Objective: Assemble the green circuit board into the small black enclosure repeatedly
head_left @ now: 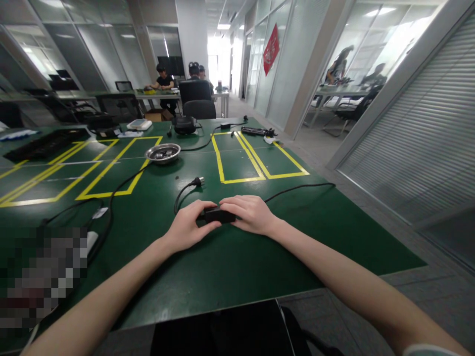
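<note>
A black power adapter (pixel 218 215) lies between my two hands, low over the green table (pixel 222 269). My left hand (pixel 191 222) grips its left end, thumb in front and fingers behind. Over the right end, my right hand (pixel 250 213) has its fingers wrapped round the adapter. From the left side a short black cord curls up to a power plug (pixel 198 181), which rests on the table beyond my left hand. A thin black cable (pixel 297 188) runs from behind my right hand towards the right edge.
Beyond my hands stand a metal bowl (pixel 163 154) with small parts, a black case (pixel 184 125) and a folded tripod (pixel 258 131). Yellow tape (pixel 243 181) marks rectangles on the table. A black cable (pixel 111 198) crosses the left side. Several people sit farther back.
</note>
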Motion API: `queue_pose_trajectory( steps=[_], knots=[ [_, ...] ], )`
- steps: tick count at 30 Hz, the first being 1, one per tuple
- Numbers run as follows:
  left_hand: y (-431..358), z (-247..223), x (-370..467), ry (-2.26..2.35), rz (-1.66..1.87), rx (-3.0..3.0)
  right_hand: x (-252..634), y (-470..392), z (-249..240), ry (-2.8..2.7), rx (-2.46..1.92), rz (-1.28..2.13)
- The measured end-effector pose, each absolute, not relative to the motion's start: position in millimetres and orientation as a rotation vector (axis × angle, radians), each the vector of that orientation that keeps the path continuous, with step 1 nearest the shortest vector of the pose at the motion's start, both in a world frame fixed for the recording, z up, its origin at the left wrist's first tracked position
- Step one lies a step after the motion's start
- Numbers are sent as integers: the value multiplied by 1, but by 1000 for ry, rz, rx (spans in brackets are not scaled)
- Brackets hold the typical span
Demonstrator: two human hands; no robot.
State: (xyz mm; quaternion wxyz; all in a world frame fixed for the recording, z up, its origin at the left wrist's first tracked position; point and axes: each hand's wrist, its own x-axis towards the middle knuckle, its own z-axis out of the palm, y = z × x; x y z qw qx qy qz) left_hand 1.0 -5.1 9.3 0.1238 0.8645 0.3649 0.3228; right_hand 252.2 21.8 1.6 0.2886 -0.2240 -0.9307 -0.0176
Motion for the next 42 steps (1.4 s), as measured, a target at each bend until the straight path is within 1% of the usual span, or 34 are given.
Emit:
queue_pose_trajectory(
  steps=[3, 9, 17, 21, 27, 34, 37, 40, 42],
  knots=[
    [-2, 8, 2, 1034, 1067, 2647, 250, 21, 1, -2484, -716, 35],
    [4, 8, 3, 1028, 1028, 2876, 248, 21, -1, -2452, -791, 160],
    [3, 4, 5, 1112, 778, 2927, 249, 23, -1, -2480, -784, 170],
    [3, 5, 8, 1108, 741, 2897, 252, 25, -3, -2498, -778, 131],
    [-1, 5, 9, 1125, 633, 2826, 255, 27, 0, -2564, -759, 284],
    [-1, 2, 15, 1186, 605, 2712, 252, 25, 4, -2651, -816, 219],
    [-1, 2, 15, 1175, 594, 2649, 250, 23, 6, -2667, -772, 197],
    [-1, 2, 14, 1191, 574, 2606, 245, 19, 6, -2716, -694, 113],
    [0, 1, 14, 1217, 560, 2593, 240, 18, 5, -2759, -715, 56]
  ],
)
